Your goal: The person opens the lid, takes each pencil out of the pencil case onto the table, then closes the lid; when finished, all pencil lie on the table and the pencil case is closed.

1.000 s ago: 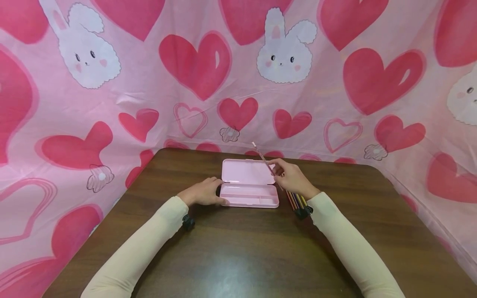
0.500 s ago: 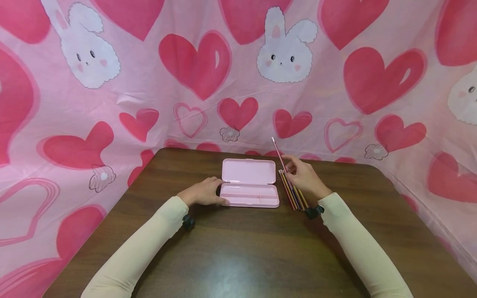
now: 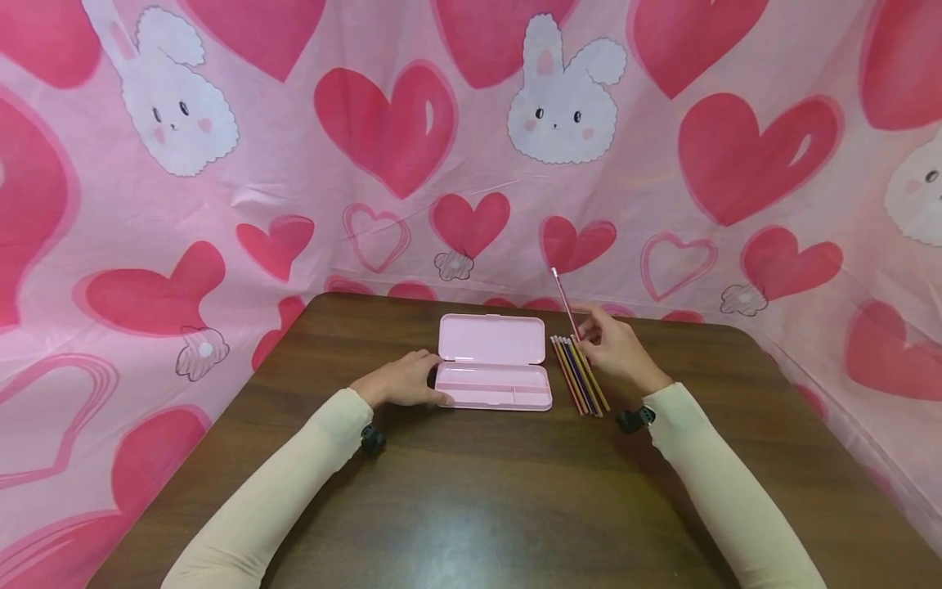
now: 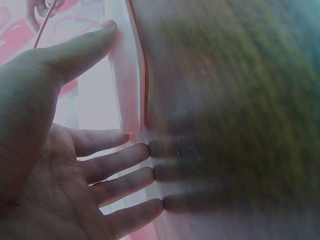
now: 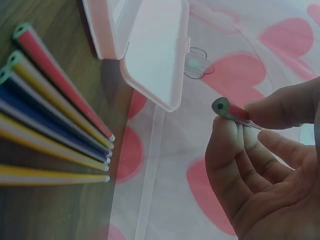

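An opened pink pencil case (image 3: 491, 375) lies on the table, its lid (image 3: 491, 339) leaning back. At its left end my left hand (image 3: 401, 379) rests with fingers extended. In the left wrist view the thumb lies over the case wall (image 4: 131, 75), the index fingertip is right at its end, and the other fingertips rest on the table. My right hand (image 3: 614, 348) pinches a red pencil (image 3: 565, 303) between thumb and fingers; the right wrist view shows its unsharpened end (image 5: 220, 106). Under and left of that hand lie several pencils (image 3: 574, 372), red, yellow and dark blue.
The brown wooden table (image 3: 471, 499) extends in front of the case. Behind it hangs a pink cloth (image 3: 471, 176) printed with hearts and rabbits, close to the table's far edge. Inside the case, thin dividers (image 3: 513, 393) split the base into compartments.
My right hand has moved right with the red pencil, from over the case lid to above the other pencils, which now show more fully. My left hand and the case have stayed in place.
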Tool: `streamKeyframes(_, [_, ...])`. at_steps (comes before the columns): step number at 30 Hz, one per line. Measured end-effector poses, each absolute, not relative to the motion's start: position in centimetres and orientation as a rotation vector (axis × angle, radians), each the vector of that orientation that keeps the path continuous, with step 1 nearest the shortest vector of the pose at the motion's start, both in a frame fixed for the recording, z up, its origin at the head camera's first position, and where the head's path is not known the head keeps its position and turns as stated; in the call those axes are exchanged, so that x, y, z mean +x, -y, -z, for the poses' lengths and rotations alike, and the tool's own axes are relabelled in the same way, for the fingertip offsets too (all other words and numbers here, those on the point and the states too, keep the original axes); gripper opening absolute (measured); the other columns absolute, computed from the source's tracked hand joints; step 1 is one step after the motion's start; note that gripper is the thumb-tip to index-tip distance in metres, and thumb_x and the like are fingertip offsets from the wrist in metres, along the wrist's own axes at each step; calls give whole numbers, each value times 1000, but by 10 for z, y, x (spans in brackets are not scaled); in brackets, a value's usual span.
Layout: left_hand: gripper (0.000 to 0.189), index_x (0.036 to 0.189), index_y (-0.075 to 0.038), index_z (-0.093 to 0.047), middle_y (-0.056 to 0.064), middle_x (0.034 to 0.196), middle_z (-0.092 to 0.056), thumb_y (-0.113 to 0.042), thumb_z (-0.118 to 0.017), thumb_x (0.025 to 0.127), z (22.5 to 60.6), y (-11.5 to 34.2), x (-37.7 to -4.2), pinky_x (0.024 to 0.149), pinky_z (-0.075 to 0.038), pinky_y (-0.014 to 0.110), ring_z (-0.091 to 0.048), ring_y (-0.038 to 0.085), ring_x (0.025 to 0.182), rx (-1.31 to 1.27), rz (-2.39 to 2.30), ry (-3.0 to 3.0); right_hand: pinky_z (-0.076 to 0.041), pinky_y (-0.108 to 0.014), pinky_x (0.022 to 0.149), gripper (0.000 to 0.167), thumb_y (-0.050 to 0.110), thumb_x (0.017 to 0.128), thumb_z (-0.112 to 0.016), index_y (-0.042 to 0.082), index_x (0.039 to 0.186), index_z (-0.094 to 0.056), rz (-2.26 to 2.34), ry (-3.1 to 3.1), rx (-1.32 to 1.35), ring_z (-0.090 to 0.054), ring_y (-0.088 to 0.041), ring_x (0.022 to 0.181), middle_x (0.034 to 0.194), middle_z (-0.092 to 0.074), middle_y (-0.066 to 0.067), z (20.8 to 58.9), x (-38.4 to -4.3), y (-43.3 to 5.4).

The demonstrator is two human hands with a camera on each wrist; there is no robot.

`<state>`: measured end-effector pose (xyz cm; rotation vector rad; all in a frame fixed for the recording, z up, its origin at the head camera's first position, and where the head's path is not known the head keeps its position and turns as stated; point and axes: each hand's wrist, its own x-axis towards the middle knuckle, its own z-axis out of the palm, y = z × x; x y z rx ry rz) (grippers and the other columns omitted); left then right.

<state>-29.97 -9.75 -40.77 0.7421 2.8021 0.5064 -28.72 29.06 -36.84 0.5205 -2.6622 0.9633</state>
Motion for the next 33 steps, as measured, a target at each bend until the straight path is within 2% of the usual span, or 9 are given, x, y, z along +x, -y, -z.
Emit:
streamKeyframes(6, [91, 151, -10, -46, 13, 148, -50, -62, -75, 82, 407, 98, -300, 114, -42, 55, -50, 29, 136, 737, -510, -2797, -57, -27, 56, 59, 3, 91, -66, 18, 145, -48, -960, 2678, 492, -65, -23, 80, 98, -66, -13, 367, -283, -302])
streamKeyframes(20, [90, 151, -11, -46, 12, 147, -51, -61, -75, 82, 407, 97, -299, 114, -43, 56, -51, 29, 132, 730, -523, -2781, -54, -27, 70, 58, 4, 90, -68, 15, 144, -49, -855, 2687, 440, -66, -18, 82, 96, -69, -10, 371, -282, -324])
streamKeyframes(22, [89, 151, -11, -46, 11, 146, -52, -61, -75, 82, 407, 98, -299, 113, -43, 55, -52, 28, 131, 728, -522, -2780, -55, -28, 69, 57, 3, 90, -67, 13, 143, -49, -837, 2717, 434, -65, -18, 82, 95, -69, -11, 375, -284, -327])
streamKeyframes(27, [89, 150, -11, -47, 12, 146, -52, -61, -75, 82, 408, 99, -300, 113, -43, 56, -51, 28, 132, 725, -519, -2781, -58, -28, 59, 59, 1, 90, -62, 5, 146, -43, -863, 2921, 360, -64, -14, 69, 94, -67, -15, 387, -287, -336])
streamKeyframes(33, [90, 150, -12, -47, 11, 145, -52, -62, -75, 81, 408, 98, -300, 113, -43, 55, -52, 27, 131, 733, -513, -2789, -60, -32, 61, 59, 2, 90, -62, 0, 145, -41, -912, 3097, 281, -66, -16, 66, 95, -66, -16, 391, -289, -340])
